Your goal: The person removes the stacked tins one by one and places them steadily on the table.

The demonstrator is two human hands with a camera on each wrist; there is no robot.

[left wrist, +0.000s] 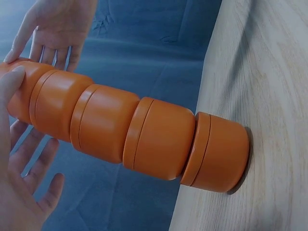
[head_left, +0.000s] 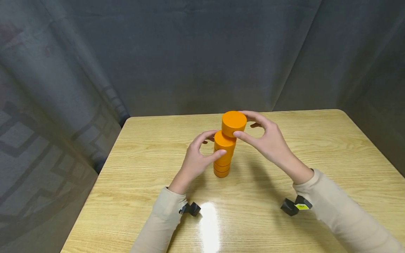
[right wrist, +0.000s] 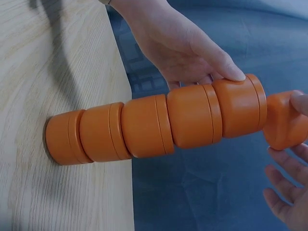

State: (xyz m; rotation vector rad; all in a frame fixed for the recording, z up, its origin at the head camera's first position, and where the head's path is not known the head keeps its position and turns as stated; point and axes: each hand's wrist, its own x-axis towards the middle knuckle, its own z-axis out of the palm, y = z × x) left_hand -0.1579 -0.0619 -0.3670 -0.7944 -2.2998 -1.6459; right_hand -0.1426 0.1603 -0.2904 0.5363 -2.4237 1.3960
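A stack of several orange round containers (head_left: 222, 163) stands upright in the middle of the wooden table (head_left: 152, 140). My left hand (head_left: 218, 142) holds the stack's upper part, thumb in front and fingers curled behind. My right hand (head_left: 238, 123) pinches the topmost orange container (head_left: 234, 121) between thumb and fingers. That container sits shifted to the right on the one below. In the left wrist view the stack (left wrist: 144, 130) runs from the table to my left hand (left wrist: 17, 144). In the right wrist view the top container (right wrist: 286, 120) is tilted off the stack (right wrist: 144, 125), beside my right hand (right wrist: 288, 192).
A dark grey curtain (head_left: 202, 52) hangs behind and to the left of the table. The table's left edge (head_left: 95, 189) and far edge (head_left: 190, 116) are near. A bright light reflection (head_left: 209, 218) lies on the wood near me.
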